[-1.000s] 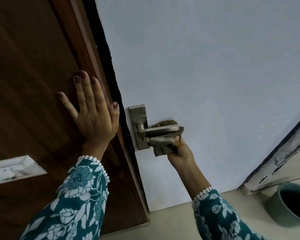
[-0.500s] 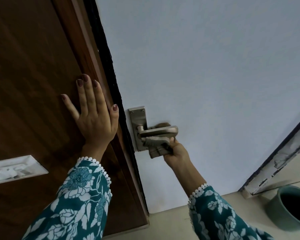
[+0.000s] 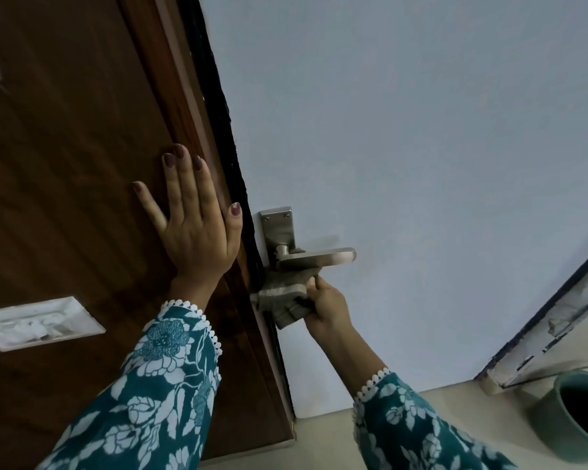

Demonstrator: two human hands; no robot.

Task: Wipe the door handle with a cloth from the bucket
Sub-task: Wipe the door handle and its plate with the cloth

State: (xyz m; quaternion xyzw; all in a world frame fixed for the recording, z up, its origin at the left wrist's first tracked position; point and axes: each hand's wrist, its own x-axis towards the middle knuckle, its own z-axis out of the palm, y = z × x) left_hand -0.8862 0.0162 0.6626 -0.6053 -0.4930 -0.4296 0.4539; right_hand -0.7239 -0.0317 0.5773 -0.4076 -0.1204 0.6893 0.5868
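A silver lever door handle (image 3: 319,257) on its back plate (image 3: 277,228) sits at the left edge of the pale blue door (image 3: 404,164). My right hand (image 3: 326,305) grips a grey-brown cloth (image 3: 284,298), bunched just under the handle's lever near the plate and touching its underside. My left hand (image 3: 192,222) lies flat, fingers spread, on the dark wooden panel (image 3: 65,164) beside the door. The green bucket (image 3: 574,412) stands on the floor at the lower right, its inside dark.
A white switch plate (image 3: 38,322) is set in the wooden panel at the left. A worn white door frame (image 3: 557,327) runs diagonally at the right. Beige floor (image 3: 455,418) lies below the door.
My right hand has slid the cloth from the lever's outer end leftward and down, to below the lever near the plate. The lever's top now shows bare. The left hand stays put.
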